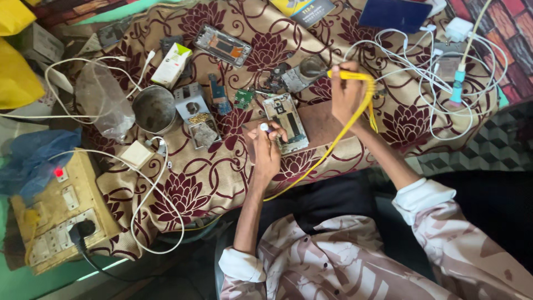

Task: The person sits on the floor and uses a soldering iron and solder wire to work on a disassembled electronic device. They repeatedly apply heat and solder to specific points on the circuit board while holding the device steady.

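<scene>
An opened phone (287, 123) with its board exposed lies on a small brown board (322, 125) on the flowered cloth. My left hand (265, 147) rests at the phone's left edge and pinches a small white-tipped item (264, 127). My right hand (347, 97) is raised to the right of the phone and grips a yellow soldering iron (350, 75), whose tip points left toward a small round tin (311, 65). The iron's yellow cord (333, 144) runs down across the board toward my lap.
Loose phone parts, a green circuit piece (242, 98) and a phone frame (222, 44) lie around. A metal cup (154, 109), a plastic bag (102, 100) and a white box (172, 64) sit at left. A switch board (61, 214) has a red light. White cables (444, 66) tangle at right.
</scene>
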